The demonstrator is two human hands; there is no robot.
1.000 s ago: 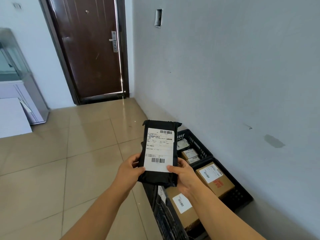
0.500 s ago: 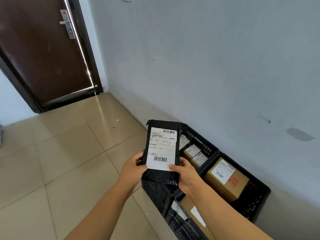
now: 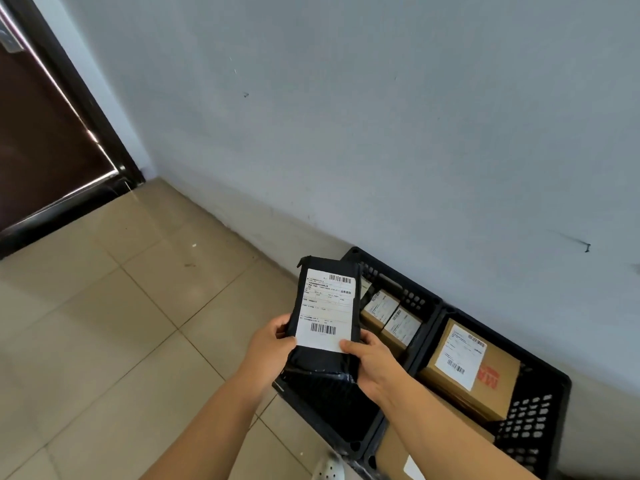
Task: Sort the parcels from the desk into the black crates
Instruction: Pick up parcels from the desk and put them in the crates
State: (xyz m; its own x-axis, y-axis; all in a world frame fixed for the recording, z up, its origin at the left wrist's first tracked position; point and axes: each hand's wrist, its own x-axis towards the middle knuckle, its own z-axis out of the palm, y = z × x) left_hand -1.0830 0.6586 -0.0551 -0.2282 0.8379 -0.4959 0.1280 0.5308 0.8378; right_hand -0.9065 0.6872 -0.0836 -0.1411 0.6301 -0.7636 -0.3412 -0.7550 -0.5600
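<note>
A black plastic-wrapped parcel (image 3: 325, 306) with a white shipping label is held upright in front of me, label facing me. My left hand (image 3: 272, 344) grips its lower left edge and my right hand (image 3: 370, 362) grips its lower right edge, thumb on the label. Below and behind it, two black crates stand on the floor against the wall. The far crate (image 3: 412, 296) holds small cardboard boxes (image 3: 391, 315). The near crate (image 3: 540, 403) holds a larger cardboard box (image 3: 474, 368) with a white label.
A grey wall (image 3: 381, 133) runs directly behind the crates. Beige floor tiles (image 3: 121, 323) spread to the left. A dark brown door (image 3: 38, 140) stands at the far left. Another cardboard parcel (image 3: 394, 455) shows at the bottom edge under my right forearm.
My view has swung right and down, so the door slid left and the crates came closer. Both hands keep the same hold on the black parcel, now over the far crate's near edge.
</note>
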